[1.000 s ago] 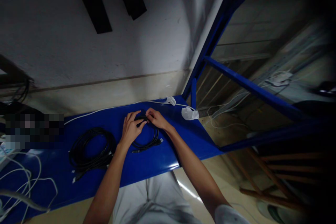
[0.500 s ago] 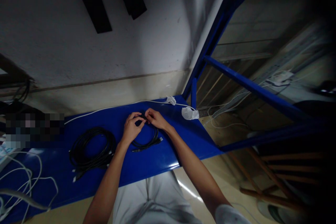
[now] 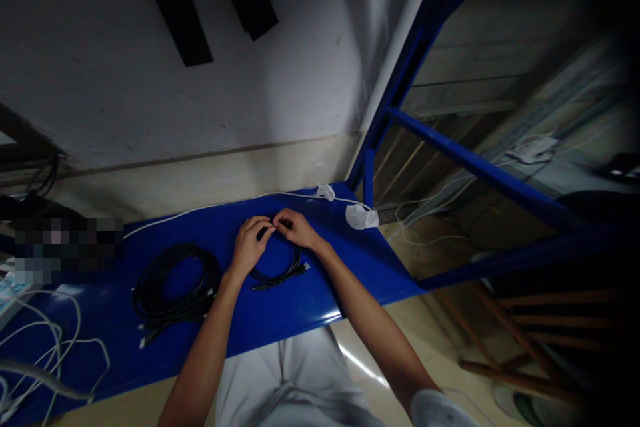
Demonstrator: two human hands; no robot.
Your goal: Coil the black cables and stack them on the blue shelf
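A small coil of black cable [image 3: 280, 278] lies on the blue tabletop [image 3: 280, 320], its plug ends toward the near side. At the coil's far side, my left hand [image 3: 250, 243] is closed in a pinch on the cable, thumb and forefinger together. Just to its right, my right hand [image 3: 296, 228] pinches at the same spot, and the fingertips of both hands nearly meet. The fingers largely hide the part of the cable between them; whether a tie is there I cannot tell. Left of my left forearm rests a larger coil of black cable [image 3: 145, 287].
Tangled white cables [image 3: 60, 340] lie at the table's left end. A white cord [image 3: 170, 215] runs along the back edge, near crumpled white pieces [image 3: 362, 216] at the right. A blue metal frame [image 3: 470, 153] rises on the right, with a wooden chair [image 3: 520, 373] below.
My fingertips have drawn closer together over the cable, and less of it shows between them. My right hand has shifted slightly left. Both coils stay in place.
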